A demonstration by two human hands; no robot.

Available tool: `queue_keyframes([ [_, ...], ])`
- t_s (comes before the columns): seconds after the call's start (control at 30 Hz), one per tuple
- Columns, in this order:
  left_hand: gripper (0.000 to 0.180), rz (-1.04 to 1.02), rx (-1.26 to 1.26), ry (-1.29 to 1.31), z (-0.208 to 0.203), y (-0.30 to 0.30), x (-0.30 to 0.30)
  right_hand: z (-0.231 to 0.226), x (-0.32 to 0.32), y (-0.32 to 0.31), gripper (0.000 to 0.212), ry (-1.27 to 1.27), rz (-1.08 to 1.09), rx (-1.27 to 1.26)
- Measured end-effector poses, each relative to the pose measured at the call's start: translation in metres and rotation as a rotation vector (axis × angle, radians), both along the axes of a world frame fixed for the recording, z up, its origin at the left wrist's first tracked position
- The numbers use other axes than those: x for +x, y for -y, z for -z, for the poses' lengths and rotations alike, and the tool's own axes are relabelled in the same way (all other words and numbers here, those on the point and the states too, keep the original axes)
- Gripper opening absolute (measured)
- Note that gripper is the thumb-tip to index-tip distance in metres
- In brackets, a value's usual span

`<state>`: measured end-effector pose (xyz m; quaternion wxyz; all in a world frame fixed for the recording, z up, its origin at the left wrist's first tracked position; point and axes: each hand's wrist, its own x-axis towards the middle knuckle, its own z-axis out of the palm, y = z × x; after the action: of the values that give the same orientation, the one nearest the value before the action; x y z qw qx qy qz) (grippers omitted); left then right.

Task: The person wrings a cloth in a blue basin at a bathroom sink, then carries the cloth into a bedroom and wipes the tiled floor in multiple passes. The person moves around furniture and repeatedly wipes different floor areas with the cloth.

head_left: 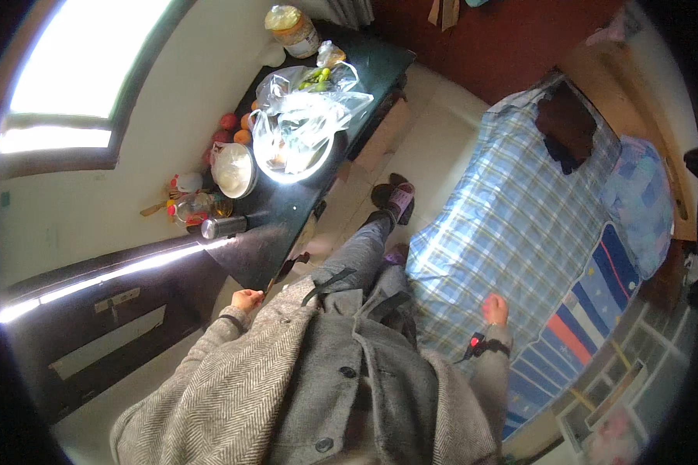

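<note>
My left hand [247, 300] hangs beside the near corner of the dark table [260, 252], fingers curled in, with nothing visible in them. Over the bed's blue-and-white plaid sheet [512, 209] is my right hand [495, 309]; its fingers are foreshortened and slightly blurred, and I see no object in it. A dark band with a small red-and-black device [475, 341] circles the right wrist. Nearest the left hand on the table lies a silver flask [223, 226], beside a clear oil bottle [194, 208] with a red cap.
Farther along the table are a bag-covered bowl [233, 170], clear plastic bags [298, 116] over a bright round basin, oranges [242, 137], green fruit [316, 79] and a large jar [293, 32]. A striped blue cloth [574, 325] and a pillow [636, 205] lie on the bed. My slippered foot [398, 200] steps between table and bed.
</note>
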<state>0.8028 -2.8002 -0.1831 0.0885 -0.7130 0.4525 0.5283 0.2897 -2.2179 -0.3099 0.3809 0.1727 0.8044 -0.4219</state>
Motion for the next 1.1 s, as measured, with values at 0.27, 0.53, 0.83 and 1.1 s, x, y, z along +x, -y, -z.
queue_keyframes([
  [0.27, 0.018, 0.118, 0.013, -0.09, -0.04, 0.034, -0.092, -0.008, -0.014, 0.103, 0.027, -0.146, -0.147, -0.08],
  [0.53, 0.019, 0.327, 0.221, -0.183, 0.024, 0.041, -0.223, 0.027, 0.008, 0.258, 0.028, -0.163, -0.342, -0.044],
  [0.83, 0.026, 0.472, 0.383, 0.041, 0.126, 0.012, -0.243, 0.295, 0.016, 0.391, 0.048, -0.257, -0.599, 0.064],
  [1.1, 0.014, 0.186, 0.422, 0.196, 0.179, 0.023, -0.236, 0.497, -0.029, 0.433, 0.072, -0.46, -0.713, 0.215],
])
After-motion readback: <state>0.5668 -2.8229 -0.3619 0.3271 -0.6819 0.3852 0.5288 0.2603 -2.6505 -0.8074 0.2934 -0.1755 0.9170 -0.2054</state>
